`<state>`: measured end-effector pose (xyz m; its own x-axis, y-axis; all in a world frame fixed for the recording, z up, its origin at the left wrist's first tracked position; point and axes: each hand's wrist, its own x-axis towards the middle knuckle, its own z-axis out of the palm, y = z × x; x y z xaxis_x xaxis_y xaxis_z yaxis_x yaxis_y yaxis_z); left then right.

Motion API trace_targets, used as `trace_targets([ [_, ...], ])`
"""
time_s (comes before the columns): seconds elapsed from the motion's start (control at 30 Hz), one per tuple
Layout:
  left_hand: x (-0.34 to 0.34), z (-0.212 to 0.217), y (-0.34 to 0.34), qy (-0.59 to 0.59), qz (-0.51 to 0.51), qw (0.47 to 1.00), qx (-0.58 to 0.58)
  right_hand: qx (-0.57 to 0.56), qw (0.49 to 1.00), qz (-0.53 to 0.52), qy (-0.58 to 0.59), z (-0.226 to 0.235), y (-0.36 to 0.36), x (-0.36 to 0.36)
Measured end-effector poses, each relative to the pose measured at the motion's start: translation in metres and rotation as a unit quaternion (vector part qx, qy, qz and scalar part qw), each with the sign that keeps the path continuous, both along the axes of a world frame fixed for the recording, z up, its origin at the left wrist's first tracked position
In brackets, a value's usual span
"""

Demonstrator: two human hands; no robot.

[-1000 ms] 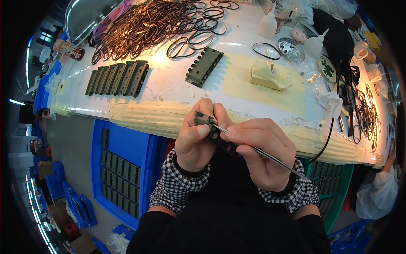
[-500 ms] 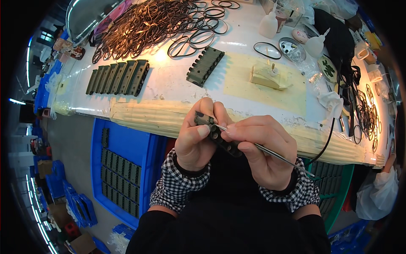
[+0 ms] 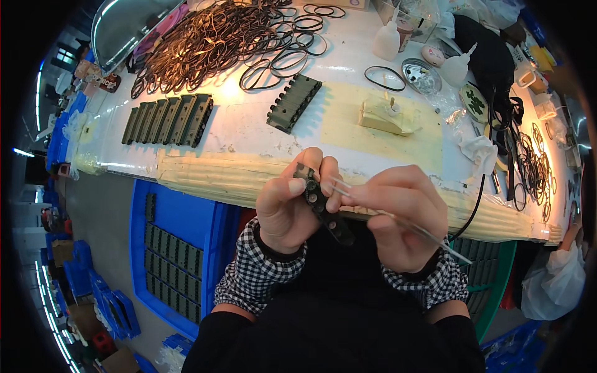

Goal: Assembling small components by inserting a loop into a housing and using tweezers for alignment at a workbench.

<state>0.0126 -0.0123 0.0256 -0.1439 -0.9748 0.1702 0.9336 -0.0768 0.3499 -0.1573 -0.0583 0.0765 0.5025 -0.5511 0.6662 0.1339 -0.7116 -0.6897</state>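
Note:
My left hand is closed around a long, dark green chassis-like part, pinched between thumb and fingers. Round knobs or holes run along the side of the part turned up to me, and its lower end sticks out past my fingers. In my right hand are slim metal tweezers, held like a pen. Their tips lie by my left fingertips, a little apart from the knobbed side. Both hands are in front of the table's padded edge, above my dark apron.
Similar green parts stand in a row on the table, with another set farther right. Behind lies a heap of dark rubber loops. A taped yellowish block sits ahead; a blue tray holds more parts below left.
The tweezers have drawn back to the right from the green part, and my right hand has opened slightly around them. The part is tipped more steeply downward in my left hand.

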Motion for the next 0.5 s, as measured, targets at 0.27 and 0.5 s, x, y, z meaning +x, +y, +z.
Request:
trace_targets([
  [0.27,-0.003,-0.011,-0.018,0.036,-0.061,0.997,0.007,-0.105,0.958,-0.253,0.089,0.01,-0.051,-0.017],
  [0.5,-0.007,-0.016,-0.025,0.037,-0.069,0.997,0.02,-0.195,0.909,-0.315,0.193,-0.003,-0.079,-0.005],
])
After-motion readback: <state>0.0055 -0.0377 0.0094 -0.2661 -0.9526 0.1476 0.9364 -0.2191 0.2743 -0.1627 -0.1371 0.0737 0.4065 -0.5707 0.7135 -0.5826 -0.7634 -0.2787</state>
